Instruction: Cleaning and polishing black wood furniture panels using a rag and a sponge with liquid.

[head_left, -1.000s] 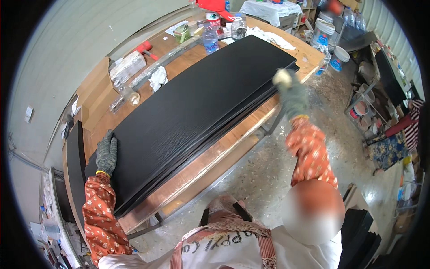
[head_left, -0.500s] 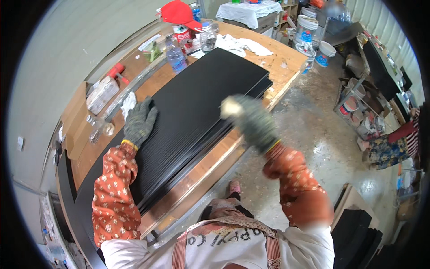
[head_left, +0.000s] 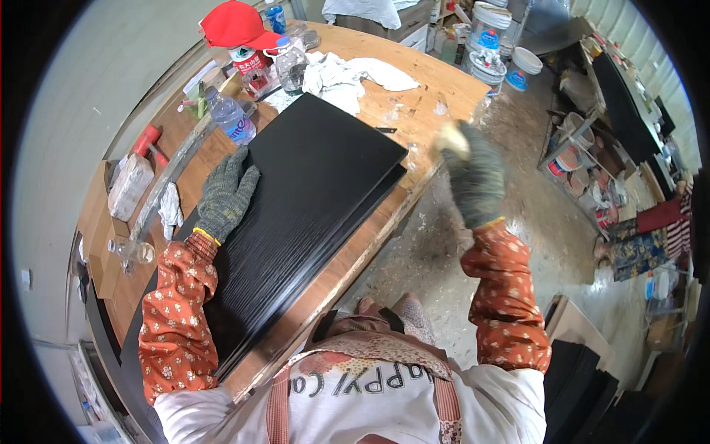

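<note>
A stack of black wood-grain panels (head_left: pixel 310 170) lies slantwise on the wooden workbench. Flat on its left edge rests my left hand (head_left: pixel 225 191) in a grey knit glove, fingers stretched out and holding nothing. Past the right edge of the stack, over the bench's edge and the floor, is my right hand (head_left: pixel 477 177), also gloved. Its fingers are closed round a small cream-coloured wad (head_left: pixel 452 142), blurred, so I cannot tell whether it is cloth or sponge. That hand and the wad are apart from the panels.
Beyond the stack's left side stand a water bottle (head_left: pixel 231 117), a clear jar (head_left: pixel 290 65) and a can under a red cap (head_left: pixel 235 26). White rags (head_left: pixel 336 78) lie behind it. A red mallet (head_left: pixel 148 142) is at left. Buckets (head_left: pixel 521 66) and another person (head_left: pixel 647 237) are at right.
My right hand has moved right with the cream-coloured wad, away from the panels' edge. My left hand stays flat on the top panel. The view has shifted, and the person at right has moved slightly.
</note>
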